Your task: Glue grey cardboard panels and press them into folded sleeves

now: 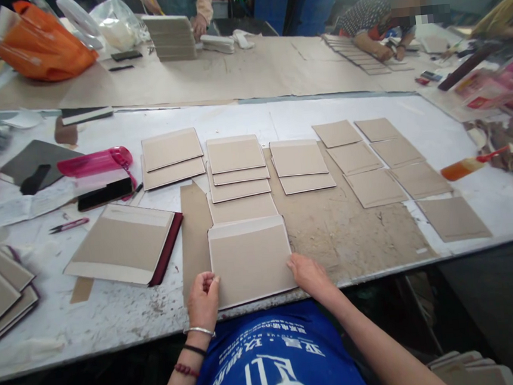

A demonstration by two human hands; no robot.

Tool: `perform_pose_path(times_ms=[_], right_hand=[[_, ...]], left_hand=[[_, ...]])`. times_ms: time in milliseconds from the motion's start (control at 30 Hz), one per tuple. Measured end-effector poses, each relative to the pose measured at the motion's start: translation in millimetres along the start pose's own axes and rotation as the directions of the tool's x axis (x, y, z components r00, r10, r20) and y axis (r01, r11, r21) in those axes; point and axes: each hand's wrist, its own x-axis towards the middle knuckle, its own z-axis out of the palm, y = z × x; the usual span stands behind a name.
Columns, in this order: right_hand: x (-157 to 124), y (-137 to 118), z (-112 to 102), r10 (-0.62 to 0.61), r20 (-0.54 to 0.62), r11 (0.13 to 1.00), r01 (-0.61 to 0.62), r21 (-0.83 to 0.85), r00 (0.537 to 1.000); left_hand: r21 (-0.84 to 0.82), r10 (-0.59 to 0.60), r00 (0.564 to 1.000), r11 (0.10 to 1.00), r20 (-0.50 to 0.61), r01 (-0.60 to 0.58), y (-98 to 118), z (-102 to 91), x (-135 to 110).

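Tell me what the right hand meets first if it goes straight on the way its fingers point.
The front card, whose right edge the right hand now touches; it would slide across it, probably toward the overlapping cards behind.

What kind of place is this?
Probably a bookbinding or cover-making workshop: rows of cardboard panels on a smeared worktable, a squeeze bottle, and co-workers handling similar boards at the far table.
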Motion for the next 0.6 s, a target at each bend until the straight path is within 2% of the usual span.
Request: perform_pose_path(times_ms=[100, 233, 300, 433, 500, 600], right_hand=[[-1.4, -1.2, -2.5, 0.004, 0.004, 1.0, -0.004, -0.001, 1.0], [-1.5, -0.6, -2.7, -0.003, 0.012, 1.0, 0.002, 0.005, 1.0], [-0.4, 0.6, -1.0, -0.002, 0.013, 1.0, 0.002, 0.004, 1.0], [2.0, 2.6, 2.4, 0.0, 0.019, 1.0, 0.0, -0.008, 1.0], [1.9, 2.5, 2.8, 0.003, 0.019, 1.0, -0.003, -0.006, 1.0], [0.5, 1.3, 1.9, 0.0, 0.011, 1.0, 0.0, 0.008, 1.0]], left_hand=[[0.13, 0.161, 0.987, 0.979, -0.025, -0.157, -8.2, 3.0, -0.7], [0.348, 0.414, 0.91, 0.859, -0.04, -0.375, -18.5, 8.3, -4.4], [0.457, 0.494, 0.869, 0.781, -0.032, -0.427, -20.9, 10.2, -6.4], [0.634, 0.601, 0.799, 0.628, -0.025, -0.452, -20.8, 10.6, -7.7], [0.662, 0.65, 0.76, 0.561, 0.02, -0.497, -19.8, 9.0, -6.5], [0.626, 0.696, 0.694, 0.463, 0.182, -0.628, -19.1, 6.0, -2.2]])
